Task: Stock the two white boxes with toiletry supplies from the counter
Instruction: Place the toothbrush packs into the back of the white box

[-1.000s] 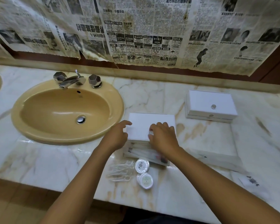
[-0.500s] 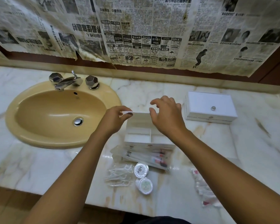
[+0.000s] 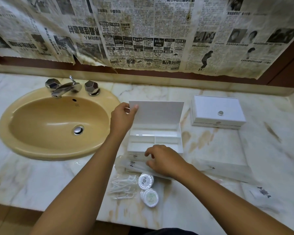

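The near white box [image 3: 180, 144] stands open in the middle of the counter, its inner compartments bare. My left hand [image 3: 121, 118] pinches the left edge of its lid [image 3: 159, 112] and holds it upright. Just in front of the box, my right hand [image 3: 165, 160] lies on a pile of clear toiletry packets [image 3: 131, 164] with its fingers curled on the top one. Two round white soaps [image 3: 145, 181] and a bag of white floss picks [image 3: 122, 186] lie nearer the counter's front edge. The second white box [image 3: 215, 109] sits shut at the back right.
A tan sink [image 3: 41, 126] with a chrome tap [image 3: 64, 88] fills the counter's left part. More clear packets [image 3: 227, 168] and a small sachet [image 3: 261, 192] lie to the right. Newspaper covers the wall behind. The counter's front edge is close to my arms.
The near box's lid has gone from shut to fully upright. My right hand let go of the lid and dropped onto the clear packets, while my left hand stays on the lid.
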`<move>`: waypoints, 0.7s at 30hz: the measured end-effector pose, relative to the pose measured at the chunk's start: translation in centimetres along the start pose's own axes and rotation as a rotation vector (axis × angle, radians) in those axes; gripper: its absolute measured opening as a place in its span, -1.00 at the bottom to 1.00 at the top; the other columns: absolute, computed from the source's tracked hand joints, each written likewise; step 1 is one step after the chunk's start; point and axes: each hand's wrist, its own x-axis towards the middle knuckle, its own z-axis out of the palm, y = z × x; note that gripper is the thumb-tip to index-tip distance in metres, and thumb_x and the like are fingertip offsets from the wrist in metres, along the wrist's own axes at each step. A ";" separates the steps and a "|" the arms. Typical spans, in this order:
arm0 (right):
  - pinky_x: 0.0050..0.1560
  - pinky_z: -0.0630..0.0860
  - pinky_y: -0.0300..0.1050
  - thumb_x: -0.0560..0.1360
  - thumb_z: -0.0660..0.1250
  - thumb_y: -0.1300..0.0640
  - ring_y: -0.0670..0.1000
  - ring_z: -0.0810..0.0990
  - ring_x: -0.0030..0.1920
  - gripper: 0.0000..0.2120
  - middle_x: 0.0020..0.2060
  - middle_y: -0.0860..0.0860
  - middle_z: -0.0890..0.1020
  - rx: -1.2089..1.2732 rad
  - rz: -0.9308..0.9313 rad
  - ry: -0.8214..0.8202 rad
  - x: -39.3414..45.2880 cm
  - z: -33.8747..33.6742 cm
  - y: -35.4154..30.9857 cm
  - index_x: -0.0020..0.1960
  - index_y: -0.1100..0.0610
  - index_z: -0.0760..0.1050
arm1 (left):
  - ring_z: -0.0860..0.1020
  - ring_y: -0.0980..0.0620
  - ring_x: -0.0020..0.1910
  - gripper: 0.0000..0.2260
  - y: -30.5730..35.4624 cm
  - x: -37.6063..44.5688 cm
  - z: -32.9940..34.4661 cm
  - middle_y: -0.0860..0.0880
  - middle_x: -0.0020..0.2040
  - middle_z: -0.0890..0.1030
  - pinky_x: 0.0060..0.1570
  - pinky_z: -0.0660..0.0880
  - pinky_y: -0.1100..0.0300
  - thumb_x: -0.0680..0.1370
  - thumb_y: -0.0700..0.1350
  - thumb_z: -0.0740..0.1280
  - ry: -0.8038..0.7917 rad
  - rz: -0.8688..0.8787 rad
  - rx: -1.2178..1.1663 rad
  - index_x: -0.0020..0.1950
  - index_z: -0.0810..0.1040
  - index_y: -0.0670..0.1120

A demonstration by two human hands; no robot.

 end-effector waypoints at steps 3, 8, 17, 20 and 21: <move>0.12 0.41 -0.10 0.49 0.33 0.01 0.06 0.50 0.19 -0.61 0.23 0.02 0.52 -0.021 0.017 -0.039 0.1 0.7 0.2 0.31 0.01 0.46 | 0.57 0.03 -0.13 -0.70 0.2 0.1 0.2 -0.04 -0.08 0.64 -0.23 0.45 0.23 0.54 0.09 0.37 0.021 -0.035 -0.011 0.04 0.60 -0.14; 0.10 0.42 -0.07 0.49 0.34 0.05 0.10 0.51 0.20 -0.58 0.25 0.03 0.51 -0.088 0.012 -0.061 0.1 1.2 0.1 0.33 0.04 0.44 | 0.56 0.03 -0.04 -0.78 0.0 -0.5 -0.1 -0.03 0.00 0.60 -0.17 0.40 0.24 0.55 -0.02 0.38 0.069 -0.066 -0.067 0.10 0.52 -0.12; -0.08 0.53 -0.08 0.47 0.25 0.25 0.13 0.60 -0.09 -0.81 -0.05 0.08 0.64 -0.134 -0.013 0.012 -0.1 1.9 -0.5 -0.02 0.12 0.61 | 0.54 0.02 -0.09 -0.84 -4.6 -3.0 -1.4 0.03 0.07 0.54 -0.01 0.56 -0.04 0.62 -0.14 0.23 -0.372 -0.113 0.060 0.11 0.52 0.10; -0.17 0.49 -0.10 0.46 0.24 0.29 0.13 0.58 -0.14 -0.84 -0.12 0.09 0.62 -0.147 -0.017 0.025 -0.2 1.6 -0.7 -0.09 0.15 0.58 | 0.52 -0.03 -0.12 -0.79 -5.0 -3.4 -1.8 0.02 0.06 0.53 -0.01 0.57 -0.08 0.64 -0.16 0.21 -0.453 -0.125 0.087 0.18 0.53 0.09; -0.19 0.46 -0.11 0.46 0.22 0.31 0.13 0.58 -0.15 -0.84 -0.13 0.10 0.61 -0.146 -0.018 0.025 -0.3 1.3 -0.7 -0.09 0.17 0.57 | 0.51 -0.04 -0.11 -0.78 -4.9 -3.4 -1.9 0.01 0.04 0.54 -0.01 0.58 -0.09 0.64 -0.17 0.20 -0.461 -0.127 0.084 0.20 0.53 0.07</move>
